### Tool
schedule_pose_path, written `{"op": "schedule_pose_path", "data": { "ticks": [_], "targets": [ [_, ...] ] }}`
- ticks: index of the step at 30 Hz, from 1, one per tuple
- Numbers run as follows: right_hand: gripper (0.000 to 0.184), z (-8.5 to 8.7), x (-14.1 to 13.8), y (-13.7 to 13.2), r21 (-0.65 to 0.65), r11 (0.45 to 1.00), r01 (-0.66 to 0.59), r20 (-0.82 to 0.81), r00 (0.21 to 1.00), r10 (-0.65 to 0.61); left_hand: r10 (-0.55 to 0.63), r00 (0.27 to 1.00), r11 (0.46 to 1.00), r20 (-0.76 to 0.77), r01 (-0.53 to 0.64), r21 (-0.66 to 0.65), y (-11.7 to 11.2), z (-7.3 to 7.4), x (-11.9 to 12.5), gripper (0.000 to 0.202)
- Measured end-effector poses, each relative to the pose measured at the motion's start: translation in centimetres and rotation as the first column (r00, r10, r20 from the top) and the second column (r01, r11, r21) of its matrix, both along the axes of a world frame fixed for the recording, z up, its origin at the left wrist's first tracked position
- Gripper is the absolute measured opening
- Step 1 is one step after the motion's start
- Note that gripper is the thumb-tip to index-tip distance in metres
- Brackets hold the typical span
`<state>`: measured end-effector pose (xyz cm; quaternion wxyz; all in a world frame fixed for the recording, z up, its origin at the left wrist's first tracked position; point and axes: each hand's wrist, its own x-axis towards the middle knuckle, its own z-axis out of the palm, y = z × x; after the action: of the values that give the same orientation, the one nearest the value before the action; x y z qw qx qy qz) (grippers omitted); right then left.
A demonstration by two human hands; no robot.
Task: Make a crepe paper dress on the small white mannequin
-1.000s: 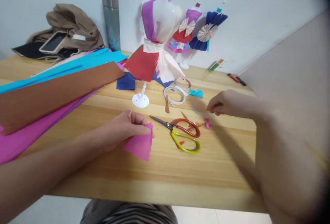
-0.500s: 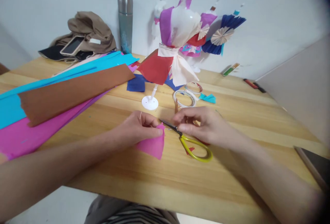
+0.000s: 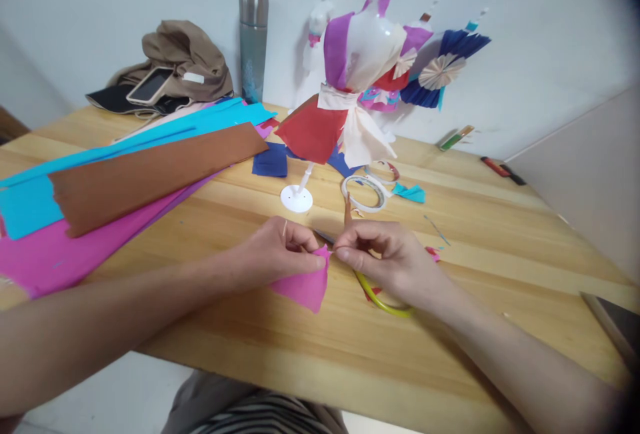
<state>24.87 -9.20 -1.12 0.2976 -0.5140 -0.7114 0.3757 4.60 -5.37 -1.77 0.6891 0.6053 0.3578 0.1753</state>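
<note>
Wooden table [image 3: 475, 221] is filling much of the view; a magenta sheet [image 3: 40, 257], a blue sheet [image 3: 25, 207] and a brown strip [image 3: 160, 174] are lying overlapped on its left. Ahead of you a dress form [image 3: 340, 97] in red and cream is standing upright on a white base [image 3: 296, 199]. Scissors [image 3: 393, 311], yellow handle showing, are lying partly hidden beneath your right hand [image 3: 380, 254]. That hand is closing thumb against fingertips around a thin pale thing, too small to identify. Your left hand [image 3: 285, 254] is pinching the pink piece [image 3: 305, 286] firmly between thumb and curled fingers. The piece is sitting between your hands, before the dress form: thin, matte, bright pink, crinkling at the gripped top, flaring downward to an uneven edge, its lower corner pointing toward you. Cannot tell whether it is touching the table.
</note>
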Motion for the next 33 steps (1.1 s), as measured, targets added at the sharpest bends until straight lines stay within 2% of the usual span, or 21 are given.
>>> {"op": "schedule_pose_path", "data": {
  "ticks": [6,9,11,13,15,17,19,22,23,25,27,29,31,33],
  "targets": [
    [0.027,0.3,0.4,0.4,0.073,0.995,0.065,0.028,0.997,-0.067,-0.031,0.997,0.992,0.074,0.022,0.127,-0.2,-0.4,-0.2,0.015],
    [0.027,0.1,0.8,0.6,0.124,0.985,0.117,0.022,0.992,-0.121,-0.029,0.998,0.987,0.053,0.020,0.158,-0.4,-0.4,-0.2,0.015],
    [0.025,0.1,1.2,0.9,0.160,0.968,0.191,-0.029,0.982,-0.189,-0.002,1.000,0.986,0.012,0.000,0.164,-0.5,-0.4,-0.2,0.015],
    [0.024,0.1,1.6,1.0,0.162,0.959,0.232,-0.080,0.972,-0.221,0.072,0.997,0.983,0.018,-0.074,0.166,-0.5,-0.2,-0.2,0.016],
    [0.023,0.1,1.7,0.9,0.125,0.981,0.145,-0.049,0.989,-0.140,0.176,0.982,0.967,0.071,-0.186,0.172,-0.6,0.3,-0.3,0.016],
    [0.022,0.0,1.4,0.5,0.075,0.997,-0.025,0.042,0.999,0.022,0.290,0.947,0.933,0.138,-0.312,0.178,-0.6,1.0,-0.5,0.019],
    [0.018,-0.1,0.8,0.0,0.030,0.984,-0.175,0.137,0.976,0.170,0.393,0.897,0.882,0.200,-0.430,0.192,-0.5,1.7,-0.8,0.019],
    [0.012,-0.5,-0.1,-0.5,0.048,0.961,-0.274,0.236,0.938,0.256,0.467,0.829,0.827,0.307,-0.532,0.179,-0.2,2.2,-1.3,0.019],
    [0.013,-0.7,-0.2,-0.5,0.084,0.956,-0.283,0.256,0.933,0.253,0.459,0.822,0.833,0.338,-0.530,0.157,-0.1,2.2,-1.4,0.019],
    [0.016,-1.0,-0.1,-0.5,0.177,0.951,-0.254,0.273,0.941,0.200,0.409,0.842,0.877,0.352,-0.469,0.103,0.2,2.1,-1.5,0.019],
    [0.016,-1.1,0.1,-0.3,0.272,0.950,-0.155,0.260,0.962,0.083,0.331,0.900,0.929,0.282,-0.363,0.068,0.5,1.8,-1.4,0.019],
    [0.017,-0.8,0.2,-0.4,0.384,0.922,-0.053,0.233,0.971,-0.042,0.246,0.956,0.960,0.162,-0.264,0.096,0.8,1.4,-1.2,0.020],
    [0.027,-0.2,-0.1,-0.7,0.553,0.832,-0.031,0.220,0.969,-0.110,0.180,0.981,0.965,0.065,-0.189,0.181,0.8,0.8,-0.6,0.023],
    [0.034,0.9,-0.6,-1.1,0.701,0.705,-0.107,0.263,0.958,-0.117,0.153,0.988,0.960,0.033,-0.156,0.234,0.5,0.4,0.4,0.024]
  ]
}}
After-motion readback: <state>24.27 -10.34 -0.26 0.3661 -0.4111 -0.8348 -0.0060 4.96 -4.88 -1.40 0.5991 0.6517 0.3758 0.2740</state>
